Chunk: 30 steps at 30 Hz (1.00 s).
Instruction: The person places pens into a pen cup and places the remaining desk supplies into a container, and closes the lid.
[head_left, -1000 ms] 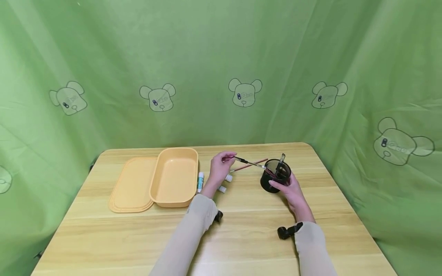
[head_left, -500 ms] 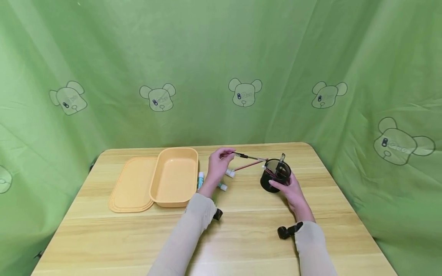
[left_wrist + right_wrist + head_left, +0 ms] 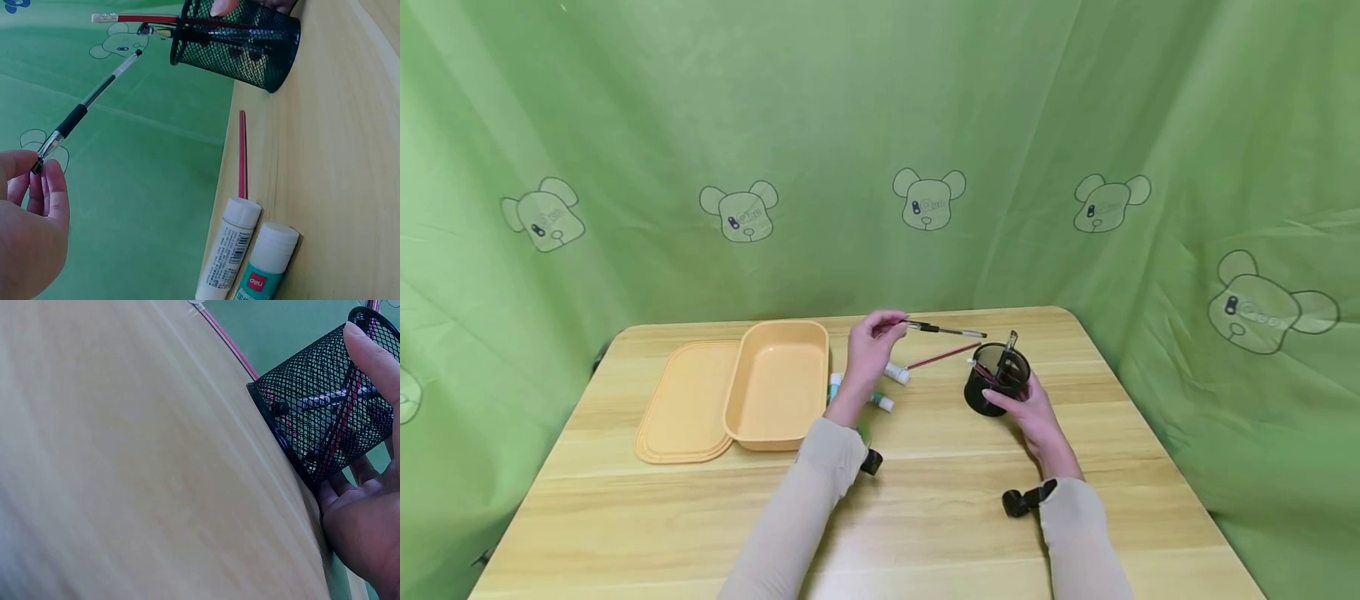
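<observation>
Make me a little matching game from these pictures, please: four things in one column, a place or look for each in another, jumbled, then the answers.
1. Clear plastic pen with black grip
2. Round black mesh cup
3. Rectangular pale-orange plastic tub
4. Green fabric curtain

A. Beside the flat pale-orange plastic lid
B. Held in the person's right hand
C. Printed with outlined cartoon animal heads
D. Pinched in the person's left hand

Pairs: 1-D, 2-B, 3-A, 4-C

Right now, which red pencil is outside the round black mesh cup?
The red pencil on the light wooden table, one end near a white-capped tube; the white-tipped red pencil leans in the cup the right hand grips.
</observation>
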Each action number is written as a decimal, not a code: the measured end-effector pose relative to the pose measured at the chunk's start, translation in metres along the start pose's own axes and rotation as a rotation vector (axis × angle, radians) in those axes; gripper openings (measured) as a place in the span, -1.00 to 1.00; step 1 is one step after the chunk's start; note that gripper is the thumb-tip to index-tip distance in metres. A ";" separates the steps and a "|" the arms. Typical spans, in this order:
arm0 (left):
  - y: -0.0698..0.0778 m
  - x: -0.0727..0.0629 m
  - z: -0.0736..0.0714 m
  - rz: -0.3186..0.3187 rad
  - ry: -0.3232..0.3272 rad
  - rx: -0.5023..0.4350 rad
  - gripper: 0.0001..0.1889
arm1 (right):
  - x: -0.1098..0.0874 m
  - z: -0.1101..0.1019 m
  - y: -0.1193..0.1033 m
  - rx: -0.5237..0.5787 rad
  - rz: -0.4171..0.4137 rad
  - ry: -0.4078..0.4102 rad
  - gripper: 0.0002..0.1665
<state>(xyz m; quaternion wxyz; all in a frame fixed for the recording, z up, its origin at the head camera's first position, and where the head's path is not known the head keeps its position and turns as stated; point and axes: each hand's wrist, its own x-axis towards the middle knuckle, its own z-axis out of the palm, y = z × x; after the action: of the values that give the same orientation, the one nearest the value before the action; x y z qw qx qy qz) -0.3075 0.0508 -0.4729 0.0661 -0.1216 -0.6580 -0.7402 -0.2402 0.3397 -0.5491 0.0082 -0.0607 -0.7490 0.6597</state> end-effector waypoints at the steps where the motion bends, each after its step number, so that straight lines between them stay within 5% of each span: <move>1: 0.001 0.000 0.000 -0.001 -0.006 -0.007 -0.80 | 0.000 0.000 0.000 -0.002 0.000 0.000 0.12; 30: 0.003 -0.010 0.019 0.012 -0.122 -0.020 -0.78 | -0.002 0.000 0.002 -0.011 0.000 0.011 0.07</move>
<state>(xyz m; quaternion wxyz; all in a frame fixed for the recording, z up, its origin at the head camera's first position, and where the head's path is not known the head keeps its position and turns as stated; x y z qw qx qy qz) -0.2956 0.0686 -0.4704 0.0289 -0.1709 -0.6527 -0.7375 -0.2384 0.3396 -0.5511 0.0120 -0.0646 -0.7526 0.6552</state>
